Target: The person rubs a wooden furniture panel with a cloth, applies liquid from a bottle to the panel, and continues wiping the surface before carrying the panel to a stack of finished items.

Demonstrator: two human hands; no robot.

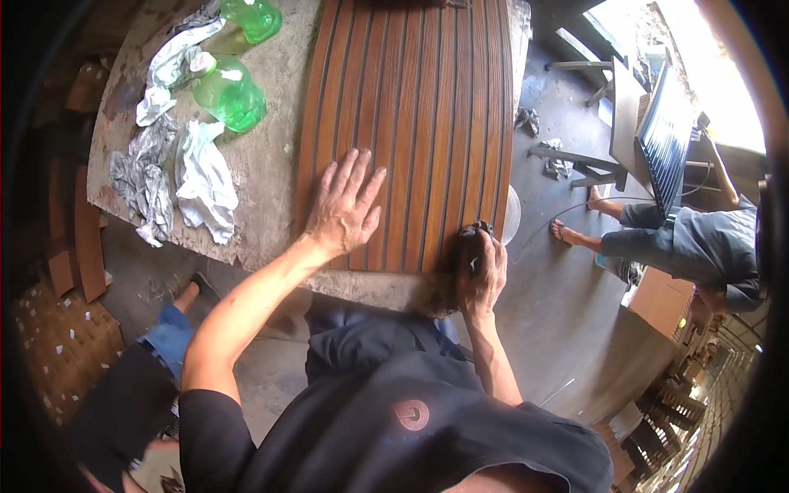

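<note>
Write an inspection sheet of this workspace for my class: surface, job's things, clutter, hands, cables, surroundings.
Surface: pale, stained table with rough edges
Job's things: long brown grooved wooden panel; dark crumpled wad
Clutter: two green translucent plastic bottles; crumpled white and grey rags
Hands: left hand flat on the panel; right hand closed around the wad
Cables: thin dark line, cable or hose, at right
Surroundings: co-worker in grey beside dark slatted panel, right; another person, lower left
</note>
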